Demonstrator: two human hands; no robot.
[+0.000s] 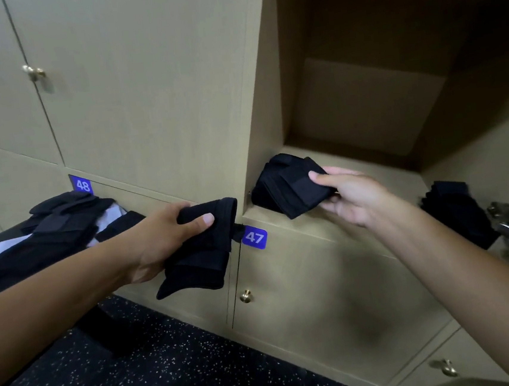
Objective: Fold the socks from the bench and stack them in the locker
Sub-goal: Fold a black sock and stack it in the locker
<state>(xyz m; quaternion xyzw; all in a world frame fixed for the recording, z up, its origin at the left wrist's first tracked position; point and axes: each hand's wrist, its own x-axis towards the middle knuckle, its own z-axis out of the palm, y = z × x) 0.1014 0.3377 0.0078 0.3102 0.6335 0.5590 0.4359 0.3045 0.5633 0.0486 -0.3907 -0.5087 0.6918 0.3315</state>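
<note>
— At the locker's front edge, what are you doing?

— My right hand [353,194] pinches a folded sock [304,189] onto the black stack [272,181] on the locker [370,178] floor. I'd square its edges before letting go.

— And the other?

— My left hand [163,232] grips an unfolded sock [203,253]; more lie on the bench [0,245].

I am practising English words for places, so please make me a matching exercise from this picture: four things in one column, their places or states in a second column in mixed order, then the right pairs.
1. folded sock
2. hanging sock
3. unfolded socks
4. label 47

a. on the bench
b. on a closed door
c. held by the left hand
d. on the locker shelf, under the right hand

Pairs: 1-d, 2-c, 3-a, 4-b
</note>
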